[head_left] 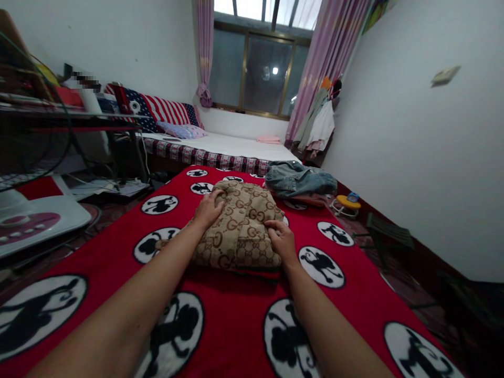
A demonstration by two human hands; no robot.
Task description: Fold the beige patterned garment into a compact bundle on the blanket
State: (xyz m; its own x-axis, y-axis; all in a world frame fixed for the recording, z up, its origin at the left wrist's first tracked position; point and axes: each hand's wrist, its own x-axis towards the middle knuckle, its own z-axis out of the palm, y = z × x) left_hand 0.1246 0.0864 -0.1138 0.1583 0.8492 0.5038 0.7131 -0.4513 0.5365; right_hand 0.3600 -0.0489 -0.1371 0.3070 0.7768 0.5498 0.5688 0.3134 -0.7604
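A folded tan-and-brown jacket [240,223] with a repeated letter G pattern and a button front lies on a red blanket [232,320]. My left hand [209,210] is at its upper left side, fingers bent over the cloth and thumb on top. At the right edge, my right hand [282,240] grips the fabric between thumb and fingers. Under the jacket's near edge a strip of dark green and red shows. Beyond my right hand, a pile of blue denim clothing [299,178] rests on the blanket's far right corner.
A bed with a white sheet [232,142] stands behind, holding a purple pillow [183,130] and a folded pink cloth [268,139]. On the left are a cluttered desk [118,116] and a white fan base [39,223]. A yellow stool [348,202] sits by the right wall.
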